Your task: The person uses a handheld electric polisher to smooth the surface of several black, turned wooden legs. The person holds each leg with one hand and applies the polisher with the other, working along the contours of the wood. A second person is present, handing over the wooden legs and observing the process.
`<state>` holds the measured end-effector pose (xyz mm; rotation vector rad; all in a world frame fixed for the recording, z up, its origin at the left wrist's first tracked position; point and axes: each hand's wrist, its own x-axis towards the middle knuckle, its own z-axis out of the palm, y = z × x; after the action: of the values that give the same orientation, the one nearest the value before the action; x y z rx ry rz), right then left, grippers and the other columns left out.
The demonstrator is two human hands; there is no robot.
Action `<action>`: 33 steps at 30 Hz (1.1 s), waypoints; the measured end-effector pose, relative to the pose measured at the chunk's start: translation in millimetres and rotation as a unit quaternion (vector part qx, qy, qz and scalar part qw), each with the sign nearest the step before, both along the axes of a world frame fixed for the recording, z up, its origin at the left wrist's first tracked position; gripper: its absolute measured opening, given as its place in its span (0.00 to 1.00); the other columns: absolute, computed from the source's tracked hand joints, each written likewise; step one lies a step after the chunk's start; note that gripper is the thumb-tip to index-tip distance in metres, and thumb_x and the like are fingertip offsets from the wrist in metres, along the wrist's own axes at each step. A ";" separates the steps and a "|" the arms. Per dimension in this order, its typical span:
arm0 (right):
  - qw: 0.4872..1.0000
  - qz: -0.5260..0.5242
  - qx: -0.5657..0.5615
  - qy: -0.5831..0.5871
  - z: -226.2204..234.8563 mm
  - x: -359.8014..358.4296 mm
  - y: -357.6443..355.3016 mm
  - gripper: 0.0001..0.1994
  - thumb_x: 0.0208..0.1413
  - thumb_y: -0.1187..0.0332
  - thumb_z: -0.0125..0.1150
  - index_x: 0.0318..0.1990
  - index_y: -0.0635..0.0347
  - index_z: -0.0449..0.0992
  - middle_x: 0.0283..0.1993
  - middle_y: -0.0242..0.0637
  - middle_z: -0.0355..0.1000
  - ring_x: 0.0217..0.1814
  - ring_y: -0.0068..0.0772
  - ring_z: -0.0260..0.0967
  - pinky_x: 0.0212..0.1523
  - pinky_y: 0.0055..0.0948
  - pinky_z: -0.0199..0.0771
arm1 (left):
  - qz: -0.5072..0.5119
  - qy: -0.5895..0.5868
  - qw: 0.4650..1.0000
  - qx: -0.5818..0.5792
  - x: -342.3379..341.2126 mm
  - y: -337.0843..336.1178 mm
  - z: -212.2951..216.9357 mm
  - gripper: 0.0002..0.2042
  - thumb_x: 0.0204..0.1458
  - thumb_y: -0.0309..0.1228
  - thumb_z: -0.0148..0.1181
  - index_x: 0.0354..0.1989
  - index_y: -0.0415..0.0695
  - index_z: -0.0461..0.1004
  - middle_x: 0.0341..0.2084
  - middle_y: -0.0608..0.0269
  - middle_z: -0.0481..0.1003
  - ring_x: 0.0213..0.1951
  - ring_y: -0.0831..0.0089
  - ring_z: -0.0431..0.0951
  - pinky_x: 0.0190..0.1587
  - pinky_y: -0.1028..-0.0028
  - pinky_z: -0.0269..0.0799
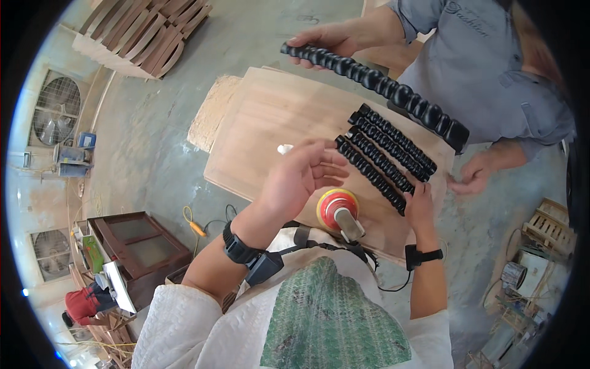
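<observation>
Several black beaded turned spindles [386,150] lie side by side at a slant on a wooden board [270,117]. My left hand [307,169] is raised over the board by the far-left ends of the spindles, its fingers loosely bent and apart, with nothing in it. At their near-right ends, my right hand [421,206] has its fingertips closed around the end of a spindle; part of the grip is hidden. A co-worker's hand [326,43] holds up a longer, thicker black turned spindle [375,80] across the far side of the board.
A round sander [338,212] with a red and yellow rim rests close to my body. A small white piece [284,149] lies left of the spindles. The co-worker's other hand [476,175] hangs off the right edge. Curved wooden parts [144,37] are stacked far left; a brown cabinet [138,246] stands left.
</observation>
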<state>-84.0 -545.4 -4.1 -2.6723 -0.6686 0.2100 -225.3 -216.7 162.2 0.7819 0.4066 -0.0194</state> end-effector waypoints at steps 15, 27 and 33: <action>0.968 0.012 0.233 0.095 106.2 -74.6 23.2 0.16 0.46 0.75 0.67 0.45 0.69 0.77 0.40 0.47 0.77 0.42 0.44 0.76 0.48 0.35 0.75 | 0.097 0.076 0.964 0.235 2.9 -4.5 -23.5 0.19 0.66 0.33 0.56 0.62 0.39 0.67 0.32 0.61 0.74 0.30 0.75 0.77 0.33 0.73 0.75; 0.946 0.050 0.285 0.146 140.3 -110.3 40.0 0.19 0.48 0.65 0.76 0.46 0.65 0.77 0.39 0.43 0.74 0.40 0.43 0.74 0.42 0.36 0.75 | 0.148 -0.047 0.921 0.357 -9.0 -1.4 10.1 0.15 0.70 0.30 0.50 0.61 0.38 0.69 0.35 0.66 0.74 0.30 0.83 0.71 0.33 0.81 0.69; 0.913 0.065 0.330 0.230 145.6 -114.1 77.5 0.22 0.50 0.66 0.74 0.50 0.66 0.75 0.44 0.47 0.74 0.44 0.43 0.74 0.46 0.37 0.73 | 0.241 -0.108 0.926 0.270 -4.2 -15.8 20.4 0.22 0.67 0.26 0.46 0.70 0.39 0.57 0.45 0.61 0.74 0.42 0.73 0.77 0.43 0.71 0.76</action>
<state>-198.1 -468.0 141.5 -1.8402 -0.6203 0.5254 -229.5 -232.5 182.6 1.1938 0.3880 0.6609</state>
